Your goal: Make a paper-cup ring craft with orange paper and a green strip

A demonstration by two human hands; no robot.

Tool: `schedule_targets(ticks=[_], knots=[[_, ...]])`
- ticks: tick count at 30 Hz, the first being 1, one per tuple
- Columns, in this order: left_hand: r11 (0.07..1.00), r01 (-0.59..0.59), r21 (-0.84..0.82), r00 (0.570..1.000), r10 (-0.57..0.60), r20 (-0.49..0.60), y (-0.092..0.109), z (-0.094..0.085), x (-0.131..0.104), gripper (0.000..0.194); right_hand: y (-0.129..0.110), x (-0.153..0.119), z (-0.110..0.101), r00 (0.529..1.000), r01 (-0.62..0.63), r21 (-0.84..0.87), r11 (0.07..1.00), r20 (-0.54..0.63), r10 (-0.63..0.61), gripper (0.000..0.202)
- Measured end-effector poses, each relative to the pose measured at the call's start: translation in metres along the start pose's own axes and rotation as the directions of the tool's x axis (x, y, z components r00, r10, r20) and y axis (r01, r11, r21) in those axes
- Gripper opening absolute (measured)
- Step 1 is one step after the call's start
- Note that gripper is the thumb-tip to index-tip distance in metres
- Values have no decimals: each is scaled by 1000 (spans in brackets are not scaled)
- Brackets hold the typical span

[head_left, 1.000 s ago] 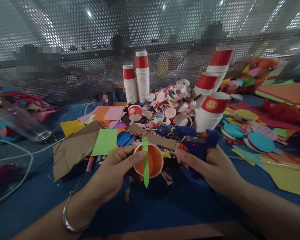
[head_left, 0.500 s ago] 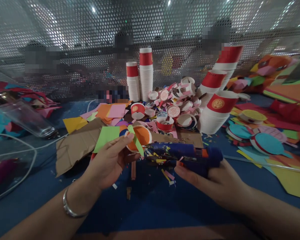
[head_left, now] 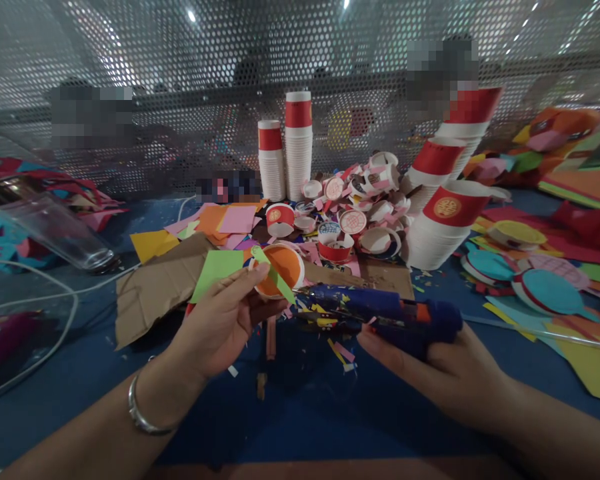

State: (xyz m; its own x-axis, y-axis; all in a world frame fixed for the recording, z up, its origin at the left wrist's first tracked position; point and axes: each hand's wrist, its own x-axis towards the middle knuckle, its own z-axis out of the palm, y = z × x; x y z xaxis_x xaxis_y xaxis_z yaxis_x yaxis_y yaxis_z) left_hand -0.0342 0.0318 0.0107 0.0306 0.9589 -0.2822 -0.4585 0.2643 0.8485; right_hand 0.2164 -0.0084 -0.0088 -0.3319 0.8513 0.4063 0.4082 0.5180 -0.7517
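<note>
My left hand (head_left: 230, 303) is closed on a cut paper cup (head_left: 287, 262) whose round face is orange inside a white rim. A light green paper strip (head_left: 276, 275) lies slantwise across that face, with my thumb on its upper end. My right hand (head_left: 430, 373) grips a dark blue glue gun (head_left: 370, 303), which points left. Its nozzle is close to the lower right of the cup and the strip's lower end; whether they touch I cannot tell. A clear glue stick (head_left: 535, 328) juts from the gun's back.
Tall stacks of red and white paper cups (head_left: 299, 153) stand at the back, with more leaning stacks (head_left: 440, 227) at right. Cut cup pieces (head_left: 353, 220) heap between them. Cardboard (head_left: 165, 287), a clear bottle (head_left: 60, 230) and a white cable (head_left: 75, 300) lie left, finished turquoise discs (head_left: 550, 291) right.
The glue gun's nozzle has drawn slightly away from the cup toward the right. The view has shifted a little, and my left hand still holds the cup and strip.
</note>
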Motion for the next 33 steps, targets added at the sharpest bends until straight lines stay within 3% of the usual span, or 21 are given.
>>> schedule_targets(ticks=[13,23,33], knots=[[998,41,-48,993,-46,-112,4,8,-2,19,-2,2,2,998,-59,38,998,4,59,19],[997,34,-72,996,-40,-82,0,9,-3,24,1,0,2,999,-31,1,1000,18,31,20],[999,29,-32,999,-30,-29,-2,7,-3,9,2,0,3,1000,9,10,1000,-1,-9,21]])
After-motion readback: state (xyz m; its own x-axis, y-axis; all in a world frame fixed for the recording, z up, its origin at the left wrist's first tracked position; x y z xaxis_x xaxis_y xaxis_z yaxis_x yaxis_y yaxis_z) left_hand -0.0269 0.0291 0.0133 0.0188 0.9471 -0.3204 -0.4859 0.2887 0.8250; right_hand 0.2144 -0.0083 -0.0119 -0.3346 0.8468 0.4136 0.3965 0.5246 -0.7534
